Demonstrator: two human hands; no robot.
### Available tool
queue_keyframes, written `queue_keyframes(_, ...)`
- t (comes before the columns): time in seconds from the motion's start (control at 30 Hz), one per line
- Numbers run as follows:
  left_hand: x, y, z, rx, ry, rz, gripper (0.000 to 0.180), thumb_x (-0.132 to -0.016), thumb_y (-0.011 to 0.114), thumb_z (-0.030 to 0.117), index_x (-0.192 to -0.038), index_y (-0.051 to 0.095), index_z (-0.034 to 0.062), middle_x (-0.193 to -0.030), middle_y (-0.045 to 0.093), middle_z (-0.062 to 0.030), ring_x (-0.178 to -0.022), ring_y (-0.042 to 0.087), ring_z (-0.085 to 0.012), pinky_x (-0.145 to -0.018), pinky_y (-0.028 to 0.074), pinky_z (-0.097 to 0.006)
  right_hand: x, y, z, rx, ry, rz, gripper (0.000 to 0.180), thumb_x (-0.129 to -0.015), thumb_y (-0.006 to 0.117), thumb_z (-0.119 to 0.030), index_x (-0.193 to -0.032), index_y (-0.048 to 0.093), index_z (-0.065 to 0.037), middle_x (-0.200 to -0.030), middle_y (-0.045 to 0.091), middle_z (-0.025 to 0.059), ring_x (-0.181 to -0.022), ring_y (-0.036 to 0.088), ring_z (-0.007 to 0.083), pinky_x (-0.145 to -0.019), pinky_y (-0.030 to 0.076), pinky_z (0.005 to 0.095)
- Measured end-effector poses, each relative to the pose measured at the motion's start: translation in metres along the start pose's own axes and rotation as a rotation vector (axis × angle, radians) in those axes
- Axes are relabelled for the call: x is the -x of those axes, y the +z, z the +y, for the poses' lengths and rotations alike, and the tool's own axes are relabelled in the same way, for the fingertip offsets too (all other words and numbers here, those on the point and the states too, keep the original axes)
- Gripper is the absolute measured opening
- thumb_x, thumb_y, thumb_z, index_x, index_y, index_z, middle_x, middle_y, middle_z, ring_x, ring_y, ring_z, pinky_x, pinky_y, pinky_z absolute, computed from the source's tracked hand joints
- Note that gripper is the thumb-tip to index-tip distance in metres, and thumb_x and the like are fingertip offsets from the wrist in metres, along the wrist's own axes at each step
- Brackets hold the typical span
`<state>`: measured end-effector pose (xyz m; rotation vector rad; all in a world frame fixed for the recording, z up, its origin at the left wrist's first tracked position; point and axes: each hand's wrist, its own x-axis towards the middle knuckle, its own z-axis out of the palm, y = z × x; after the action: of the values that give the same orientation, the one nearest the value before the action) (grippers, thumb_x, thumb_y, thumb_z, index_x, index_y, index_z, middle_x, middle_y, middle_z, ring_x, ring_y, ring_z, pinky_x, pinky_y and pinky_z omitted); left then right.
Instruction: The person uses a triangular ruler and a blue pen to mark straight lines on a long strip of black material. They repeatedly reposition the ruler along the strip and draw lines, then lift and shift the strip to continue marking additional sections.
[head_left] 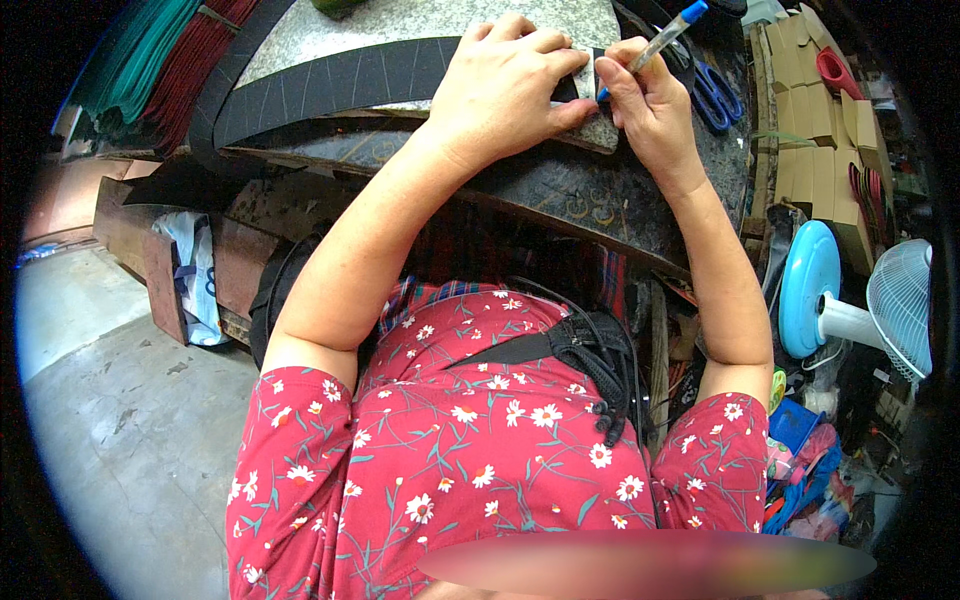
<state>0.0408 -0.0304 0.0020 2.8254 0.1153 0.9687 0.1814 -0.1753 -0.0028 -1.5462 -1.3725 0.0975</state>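
A long black strip (330, 82) with thin pale lines drawn across it lies curved over a speckled stone slab (400, 20). My left hand (510, 85) presses on its right part, fingers bent and thumb apart. Between that thumb and forefinger sits a small whitish flat piece (585, 78), held down against the strip and partly covered. My right hand (650, 110) grips a clear pen (655, 45) with a blue end, tilted up to the right. The pen's blue tip meets the edge of the whitish piece, close to my left thumb.
Blue-handled scissors (715, 98) lie right of my right hand. Bundles of green strips (130, 60) and dark red strips (195, 70) hang at the left. Cardboard pieces (810, 110) and a fan with a blue base (812, 290) stand at the right.
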Motion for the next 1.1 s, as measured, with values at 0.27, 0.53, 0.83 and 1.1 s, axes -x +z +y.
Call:
queue_keyframes(0.27, -0.001, -0.004, -0.001, 0.030, -0.018, -0.109, 0.055, -0.080, 0.077, 0.038, -0.127, 0.067, 0.0110, -0.116, 0.069, -0.0090, -0.112, 0.061, -0.0304, -0.099, 0.047, -0.045, 0.000, -0.005, 0.003, -0.261, 0.263, 0.026, 0.011, -0.107, 0.060, -0.019, -0.107, 0.062, -0.009, -0.082, 0.060, -0.0024, -0.062, 0.050, 0.0021, -0.055, 0.040, 0.0175)
queue_keyframes(0.53, -0.001, -0.001, 0.000, 0.126, -0.100, 0.021, 0.084, -0.074, 0.085, 0.042, -0.146, 0.053, 0.0121, -0.107, 0.074, -0.0083, -0.108, 0.062, -0.0289, -0.096, 0.047, -0.045, -0.003, -0.002, -0.002, -0.364, 0.340, 0.045, 0.012, -0.106, 0.062, -0.020, -0.107, 0.064, -0.009, -0.081, 0.059, -0.0041, -0.059, 0.050, 0.0023, -0.052, 0.040, 0.0187)
queue_keyframes(0.83, -0.001, 0.000, -0.001, 0.144, -0.104, 0.036, 0.086, -0.072, 0.085, 0.042, -0.145, 0.052, 0.0102, -0.108, 0.074, -0.0092, -0.108, 0.062, -0.0291, -0.096, 0.046, -0.045, -0.012, -0.004, 0.007, -0.558, 0.484, 0.122, 0.014, -0.106, 0.062, -0.025, -0.106, 0.065, -0.011, -0.079, 0.060, -0.0039, -0.061, 0.054, 0.0027, -0.050, 0.039, 0.0183)
queue_keyframes(1.1, 0.000, -0.001, -0.001, 0.143, -0.111, 0.016, 0.086, -0.072, 0.085, 0.042, -0.144, 0.053, 0.0095, -0.109, 0.074, -0.0103, -0.108, 0.062, -0.0300, -0.098, 0.046, -0.046, -0.014, -0.001, 0.011, -0.465, 0.434, 0.086, 0.011, -0.106, 0.064, -0.023, -0.106, 0.067, -0.012, -0.079, 0.061, -0.0042, -0.060, 0.053, 0.0018, -0.050, 0.039, 0.0165)
